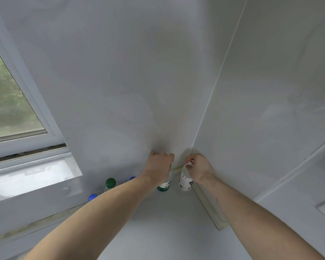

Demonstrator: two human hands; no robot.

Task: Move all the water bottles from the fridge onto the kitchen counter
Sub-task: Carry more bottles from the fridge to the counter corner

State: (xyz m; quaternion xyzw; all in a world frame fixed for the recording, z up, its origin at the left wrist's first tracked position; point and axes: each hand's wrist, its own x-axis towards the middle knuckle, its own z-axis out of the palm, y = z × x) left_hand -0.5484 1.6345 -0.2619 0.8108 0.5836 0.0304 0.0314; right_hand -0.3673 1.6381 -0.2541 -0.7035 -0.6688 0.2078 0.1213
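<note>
Each hand's grip is wrapped around a bottle top, the left hand (pixel 160 165) holding the green-label bottle (pixel 164 185) and the right hand (pixel 200 168) the white bottle (pixel 184 182), standing them in the worktop (pixel 158 231) corner; next, I think, let go gently.

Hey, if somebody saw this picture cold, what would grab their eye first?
Two bare arms reaching into the counter's back corner: the left hand grips a green-labelled bottle, the right hand a white-labelled bottle, side by side near the wall. Left of them a green-capped bottle and two blue caps stand along the wall, below a window at far left.
</note>
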